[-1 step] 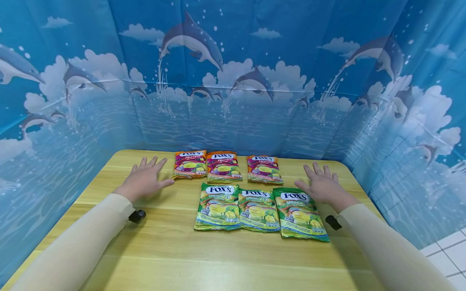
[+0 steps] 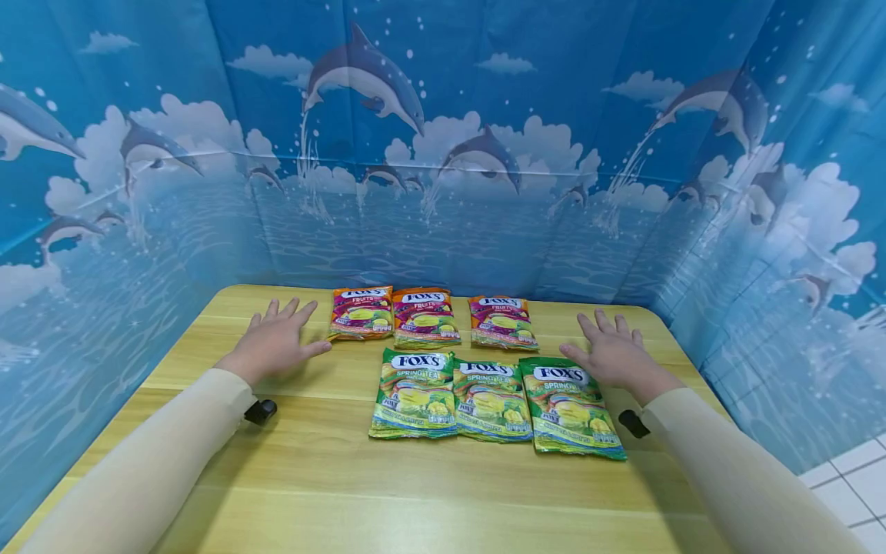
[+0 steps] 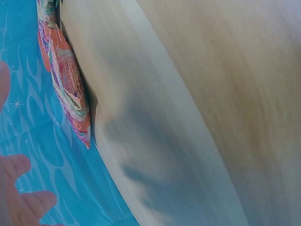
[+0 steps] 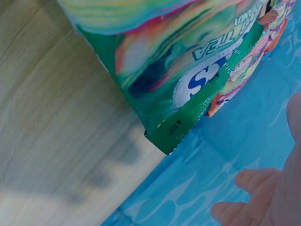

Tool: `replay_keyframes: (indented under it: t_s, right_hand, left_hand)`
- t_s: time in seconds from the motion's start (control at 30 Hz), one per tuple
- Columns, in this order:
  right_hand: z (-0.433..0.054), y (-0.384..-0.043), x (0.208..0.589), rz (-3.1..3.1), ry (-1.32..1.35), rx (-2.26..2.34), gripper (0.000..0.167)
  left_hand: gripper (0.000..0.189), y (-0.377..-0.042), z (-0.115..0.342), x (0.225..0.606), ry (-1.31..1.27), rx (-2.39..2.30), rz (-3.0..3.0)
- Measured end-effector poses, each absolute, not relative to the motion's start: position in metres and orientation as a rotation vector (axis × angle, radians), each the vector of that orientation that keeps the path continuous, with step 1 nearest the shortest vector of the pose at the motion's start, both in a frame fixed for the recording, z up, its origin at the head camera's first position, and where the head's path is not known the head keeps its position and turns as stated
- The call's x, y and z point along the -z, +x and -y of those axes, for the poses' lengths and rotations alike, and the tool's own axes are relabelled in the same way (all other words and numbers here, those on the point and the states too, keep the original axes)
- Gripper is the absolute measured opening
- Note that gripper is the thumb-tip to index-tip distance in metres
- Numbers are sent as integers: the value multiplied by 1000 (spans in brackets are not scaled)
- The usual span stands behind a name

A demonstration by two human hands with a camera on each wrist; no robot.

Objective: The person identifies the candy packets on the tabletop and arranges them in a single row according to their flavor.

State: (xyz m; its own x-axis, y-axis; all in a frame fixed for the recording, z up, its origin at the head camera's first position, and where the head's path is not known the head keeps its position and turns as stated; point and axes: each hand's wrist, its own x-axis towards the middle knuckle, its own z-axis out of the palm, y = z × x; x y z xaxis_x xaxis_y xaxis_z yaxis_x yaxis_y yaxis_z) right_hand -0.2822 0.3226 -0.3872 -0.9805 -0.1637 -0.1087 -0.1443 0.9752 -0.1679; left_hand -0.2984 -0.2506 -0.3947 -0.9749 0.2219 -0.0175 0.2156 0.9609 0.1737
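Observation:
My left hand (image 2: pixel 273 342) hovers over the left part of the table with fingers spread, holding nothing. Its thumb points at the nearest orange-and-purple Fox's Fruits candy bag (image 2: pixel 361 314). Two more Fruits bags, one in the middle (image 2: pixel 425 317) and one to the right (image 2: pixel 503 322), complete the back row. In front lie three green Fox's Spring Tea candy bags: a left one (image 2: pixel 415 394), a middle one (image 2: pixel 493 402) and a right one (image 2: pixel 573 408). Beside that right bag is my right hand (image 2: pixel 612 354), fingers spread and nothing in its grasp; its thumb is near the bag's upper corner.
The bags lie face up on a light wooden table (image 2: pixel 443 500) with rounded back corners. Behind it and along both sides hangs a blue dolphin-print curtain (image 2: pixel 443 231). White floor tiles (image 2: pixel 858 477) show at the lower right.

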Motion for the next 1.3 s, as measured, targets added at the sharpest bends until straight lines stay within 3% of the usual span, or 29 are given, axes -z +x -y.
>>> replay_keyframes:
  t_s: [0.83,1.3]
  right_hand:
    - [-322,-283,390,-3016,-229,224,100]
    - [-264,-277,394,-2989,-450,262,92]
  left_hand:
    - [109,-298,250,396,355,-265,-3073]
    - [102,-290,221,406,459,-321,-3022]
